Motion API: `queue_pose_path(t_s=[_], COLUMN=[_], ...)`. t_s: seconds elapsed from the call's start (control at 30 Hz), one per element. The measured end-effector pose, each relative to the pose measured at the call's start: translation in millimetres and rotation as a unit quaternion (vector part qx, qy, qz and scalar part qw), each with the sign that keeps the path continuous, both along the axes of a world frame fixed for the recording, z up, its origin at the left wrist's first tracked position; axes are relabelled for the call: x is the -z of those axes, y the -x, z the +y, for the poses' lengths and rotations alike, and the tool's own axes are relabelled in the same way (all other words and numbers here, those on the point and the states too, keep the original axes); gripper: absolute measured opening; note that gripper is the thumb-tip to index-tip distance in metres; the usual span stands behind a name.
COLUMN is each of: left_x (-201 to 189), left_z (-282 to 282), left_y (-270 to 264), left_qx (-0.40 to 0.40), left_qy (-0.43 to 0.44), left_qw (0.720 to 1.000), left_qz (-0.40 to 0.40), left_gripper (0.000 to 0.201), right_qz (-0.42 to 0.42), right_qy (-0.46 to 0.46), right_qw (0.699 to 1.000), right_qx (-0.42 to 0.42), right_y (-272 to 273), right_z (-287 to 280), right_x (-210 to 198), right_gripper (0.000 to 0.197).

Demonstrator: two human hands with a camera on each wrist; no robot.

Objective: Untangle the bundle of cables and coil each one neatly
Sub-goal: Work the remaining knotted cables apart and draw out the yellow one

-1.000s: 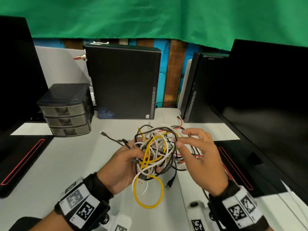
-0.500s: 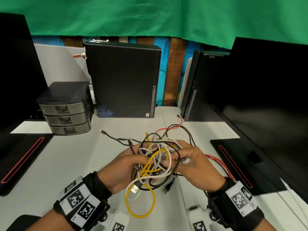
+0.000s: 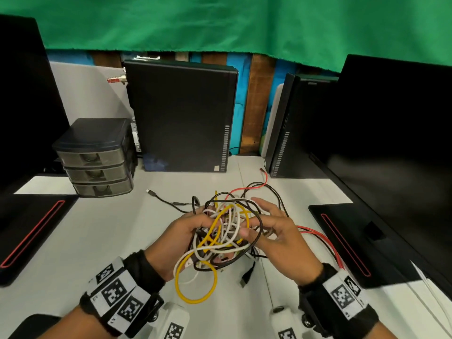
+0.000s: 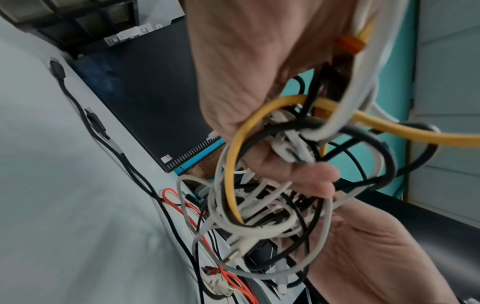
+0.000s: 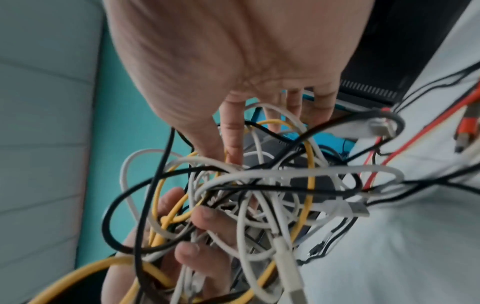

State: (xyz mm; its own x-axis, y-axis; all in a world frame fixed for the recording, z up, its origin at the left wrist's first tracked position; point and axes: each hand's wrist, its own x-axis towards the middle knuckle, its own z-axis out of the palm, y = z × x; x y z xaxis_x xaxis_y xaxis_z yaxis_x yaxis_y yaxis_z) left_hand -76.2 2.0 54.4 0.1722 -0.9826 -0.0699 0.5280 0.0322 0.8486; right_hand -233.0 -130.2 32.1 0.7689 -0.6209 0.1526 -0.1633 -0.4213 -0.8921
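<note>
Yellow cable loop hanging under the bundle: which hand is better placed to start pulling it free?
Probably the right hand. Its fingers are spread and only hooked loosely among the strands, so it can let go. The left hand has its grip curled round the cable bundle, anchoring it above the yellow cable.

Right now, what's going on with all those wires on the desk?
A person is working on a tangled bundle of cables held just above a white desk. The left hand grips the knot from one side, while the right hand has its fingers spread into the loops. A yellow cable hangs in a loop below. Nothing is separated or coiled yet.
</note>
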Motion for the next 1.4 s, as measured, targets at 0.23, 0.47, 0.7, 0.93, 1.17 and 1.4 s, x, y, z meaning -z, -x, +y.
queue_pose_path(t_s=[0.23, 0.47, 0.7, 0.93, 1.17, 1.4], left_x=[7.4, 10.1, 12.2, 10.5, 7.7, 12.2], left_z=[-1.9, -1.2, -5.2, -4.3, -2.9, -5.8], left_y=[2.2, 4.2, -6.9, -15.8, -12.4, 1.0], left_qx=[-0.077, -0.075, -0.041, -0.071, -0.145, -0.189], left_qy=[-0.007, -0.005, -0.032, -0.046, -0.03, 0.008], left_qw=[0.997, 0.997, 0.998, 0.996, 0.989, 0.98], left_qz=[-0.008, -0.024, 0.031, 0.005, -0.023, -0.063], left_gripper=[0.03, 0.024, 0.028, 0.032, 0.049, 0.042], right_qz=[-0.093, -0.066, -0.054, 0.084, -0.15, -0.03], right_qy=[-0.113, -0.107, 0.47, 0.234, 0.289, 0.323], right_qw=[0.987, 0.991, 0.849, 0.961, 0.944, 0.946], right_qx=[0.072, -0.043, 0.237, 0.123, 0.046, 0.026], right_y=[-6.0, -3.3, 26.9, 40.9, 13.5, -3.8], right_z=[-3.2, 2.0, -41.0, -46.0, 28.8, 67.8], right_x=[11.1, 5.5, -16.6, -33.4, -36.7, -3.0], right_gripper=[0.03, 0.018, 0.013, 0.029, 0.015, 0.022])
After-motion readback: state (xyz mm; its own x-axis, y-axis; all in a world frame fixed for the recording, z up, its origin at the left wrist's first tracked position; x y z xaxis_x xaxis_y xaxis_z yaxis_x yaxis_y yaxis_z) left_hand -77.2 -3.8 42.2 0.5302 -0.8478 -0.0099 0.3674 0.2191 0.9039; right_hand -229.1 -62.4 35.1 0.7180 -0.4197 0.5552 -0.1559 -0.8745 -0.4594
